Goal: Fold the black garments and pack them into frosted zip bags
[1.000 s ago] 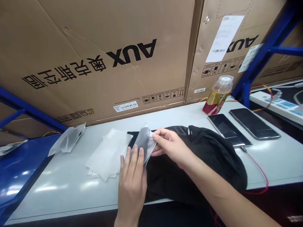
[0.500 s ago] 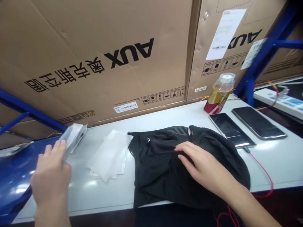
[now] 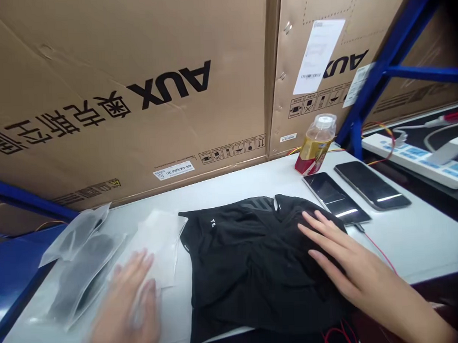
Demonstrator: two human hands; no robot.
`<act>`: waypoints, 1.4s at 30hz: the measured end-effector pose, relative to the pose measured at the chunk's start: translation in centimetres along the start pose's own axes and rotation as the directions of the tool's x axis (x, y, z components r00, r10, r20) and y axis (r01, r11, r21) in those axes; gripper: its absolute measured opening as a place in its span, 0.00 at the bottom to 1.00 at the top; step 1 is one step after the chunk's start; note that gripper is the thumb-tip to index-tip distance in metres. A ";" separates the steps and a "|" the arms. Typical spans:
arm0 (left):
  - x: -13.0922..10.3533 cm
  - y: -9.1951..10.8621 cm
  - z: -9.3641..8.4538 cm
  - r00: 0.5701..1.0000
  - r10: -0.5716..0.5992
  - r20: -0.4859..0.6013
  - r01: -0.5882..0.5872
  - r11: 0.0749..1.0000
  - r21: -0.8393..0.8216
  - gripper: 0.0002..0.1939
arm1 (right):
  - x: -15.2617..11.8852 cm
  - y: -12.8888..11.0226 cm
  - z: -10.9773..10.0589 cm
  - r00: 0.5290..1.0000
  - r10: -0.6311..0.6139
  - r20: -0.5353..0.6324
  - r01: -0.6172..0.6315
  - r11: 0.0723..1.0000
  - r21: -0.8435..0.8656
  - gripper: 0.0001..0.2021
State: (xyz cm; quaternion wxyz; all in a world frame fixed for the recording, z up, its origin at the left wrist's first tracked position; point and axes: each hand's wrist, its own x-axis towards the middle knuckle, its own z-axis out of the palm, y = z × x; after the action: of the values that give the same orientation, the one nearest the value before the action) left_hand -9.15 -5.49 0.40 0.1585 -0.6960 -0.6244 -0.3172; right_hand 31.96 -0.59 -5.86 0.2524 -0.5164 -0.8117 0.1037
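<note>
A black garment (image 3: 232, 271), with small white letters near its left edge, lies crumpled over the white table. My right hand (image 3: 340, 252) rests palm down on its right side, fingers stretched and apart, holding nothing. To the left, my left hand (image 3: 128, 305) is blurred over a small stack of thin white sheets (image 3: 160, 244). Its thumb stands away from the fingers and nothing shows in its grasp; whether it touches the sheets I cannot tell. Clear plastic bags (image 3: 82, 271) lie loosely beyond and left of that hand.
Large cardboard boxes (image 3: 216, 22) form a wall behind the table (image 3: 214, 192). A bottle (image 3: 316, 143) and two phones (image 3: 372, 184) (image 3: 337, 197) sit at the back right, the nearer one with a red cable. A power strip (image 3: 420, 157) is beyond a blue metal frame (image 3: 384, 86).
My left hand has moved from the plastic bags at the left toward the white sheets, and the bags now lie spread out. My right hand has shifted right across the garment. The view has turned left.
</note>
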 end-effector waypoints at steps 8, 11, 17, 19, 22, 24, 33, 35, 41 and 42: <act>-1.6 8.1 6.0 0.736 0.443 0.511 -0.420 0.892 -0.168 0.36 | 1.0 0.3 0.6 0.962 0.157 -0.221 -0.189 0.973 -0.131 0.24; -1.7 7.7 6.3 0.729 0.438 0.525 -0.420 0.893 -0.162 0.36 | 2.3 0.4 0.1 0.921 0.231 -0.312 -0.302 0.932 -0.200 0.16; -1.7 7.5 6.2 0.741 0.444 0.504 -0.411 0.893 -0.182 0.36 | 1.6 -0.1 -1.2 0.974 0.127 -0.187 -0.127 0.992 0.015 0.06; -1.7 7.5 6.3 0.745 0.443 0.499 -0.409 0.894 -0.183 0.35 | 0.6 -1.1 -2.1 0.999 0.006 -0.031 -0.004 0.998 0.066 0.09; -1.8 7.5 6.4 0.755 0.448 0.479 -0.412 0.892 -0.185 0.34 | -0.9 -2.7 -3.4 0.975 -0.163 0.150 0.158 0.986 0.048 0.11; -1.8 7.5 6.3 0.762 0.446 0.470 -0.405 0.894 -0.192 0.34 | -1.1 -3.2 -4.2 0.964 -0.195 0.178 0.193 0.981 0.032 0.09; 3.2 4.7 5.2 0.933 0.123 0.338 -0.043 0.971 -0.235 0.17 | 10.9 -4.1 -1.0 0.982 -0.132 0.138 0.126 0.991 0.048 0.16; 4.8 3.5 5.5 0.908 0.038 0.417 -0.001 0.996 -0.089 0.16 | 13.6 -4.8 0.6 0.963 -0.163 0.215 0.166 0.986 0.007 0.13; 6.4 1.1 7.0 0.861 0.030 0.508 -0.047 0.999 0.022 0.10 | 14.7 -4.8 0.7 0.978 -0.151 0.147 0.150 0.989 0.014 0.04; 6.5 1.1 7.2 0.864 0.040 0.501 -0.055 0.998 0.016 0.09 | 14.4 -4.4 0.4 0.983 -0.132 0.126 0.130 0.991 0.023 0.03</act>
State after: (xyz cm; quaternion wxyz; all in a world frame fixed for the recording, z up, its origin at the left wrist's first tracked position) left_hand -6.22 3.79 -0.61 0.0095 -0.7671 -0.6314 -0.1126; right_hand 23.39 10.30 0.06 0.2102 -0.4522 -0.8577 0.1254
